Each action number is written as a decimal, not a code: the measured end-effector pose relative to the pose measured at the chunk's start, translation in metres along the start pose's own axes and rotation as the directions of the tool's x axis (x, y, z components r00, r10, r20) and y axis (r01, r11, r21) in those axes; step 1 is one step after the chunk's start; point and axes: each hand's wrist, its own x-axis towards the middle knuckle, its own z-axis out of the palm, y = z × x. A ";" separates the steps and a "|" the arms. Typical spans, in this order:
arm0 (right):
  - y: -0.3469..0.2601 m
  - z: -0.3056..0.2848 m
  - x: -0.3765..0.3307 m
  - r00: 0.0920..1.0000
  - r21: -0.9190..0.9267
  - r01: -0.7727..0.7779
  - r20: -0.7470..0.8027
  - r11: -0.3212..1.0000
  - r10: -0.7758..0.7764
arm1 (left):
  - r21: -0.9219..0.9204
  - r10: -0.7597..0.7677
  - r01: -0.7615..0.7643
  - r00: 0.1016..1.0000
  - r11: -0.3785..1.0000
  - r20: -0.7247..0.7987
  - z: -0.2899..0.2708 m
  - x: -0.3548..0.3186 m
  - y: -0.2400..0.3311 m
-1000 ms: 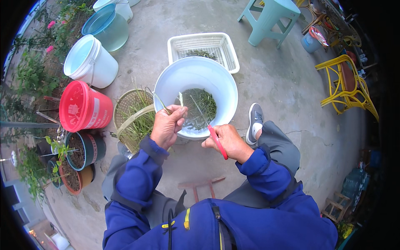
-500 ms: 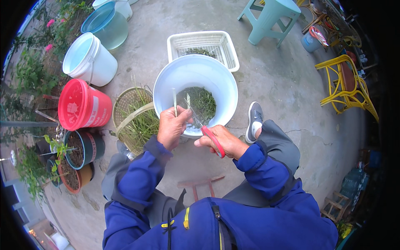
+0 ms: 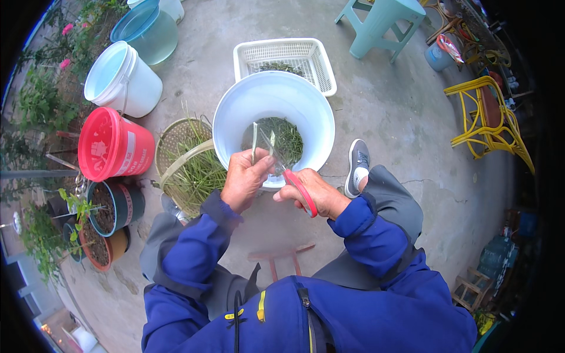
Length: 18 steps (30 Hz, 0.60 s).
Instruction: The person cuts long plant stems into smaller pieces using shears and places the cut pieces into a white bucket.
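Note:
Pinched in the fingers of my left hand (image 3: pixel 243 179) are pale green plant stems (image 3: pixel 255 140), pointing up over the white tub (image 3: pixel 226 115). My right hand (image 3: pixel 321 195) grips a pair of scissors (image 3: pixel 302 193) by the red handles. Their blades point up and left, beside the stems at my left fingertips; whether they touch is too fine to tell. Dark green cut leaves and stems (image 3: pixel 285 140) lie in the tub's bottom. To the left of my left hand, a woven basket (image 3: pixel 170 146) with an arched handle is full of long grassy greens (image 3: pixel 200 182).
Behind the tub sits a white plastic basket (image 3: pixel 323 70) with some greens. On the left stand a red bucket (image 3: pixel 132 150), a white bucket (image 3: pixel 144 88), a water-filled tub (image 3: pixel 156 44) and plant pots (image 3: pixel 129 203). A light-blue stool (image 3: pixel 382 26) and yellow chair (image 3: pixel 497 115) are on the right.
The whole view has shifted slightly, moving the surroundings a little up and left. Both hands keep their holds, with the scissors still close to the stems.

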 end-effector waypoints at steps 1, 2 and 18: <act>0.002 0.001 0.000 1.000 -0.004 0.015 0.001 1.000 -0.015 | 0.013 0.004 -0.004 1.000 1.000 -0.006 0.000 0.001 -0.002; 0.005 0.001 0.001 1.000 -0.008 0.030 0.002 1.000 -0.030 | 0.007 -0.003 0.004 1.000 1.000 -0.010 0.000 0.001 -0.004; 0.019 0.009 0.010 0.999 0.033 -0.013 -0.046 0.999 0.014 | -0.151 -0.131 0.141 0.989 0.979 0.071 -0.011 0.011 -0.011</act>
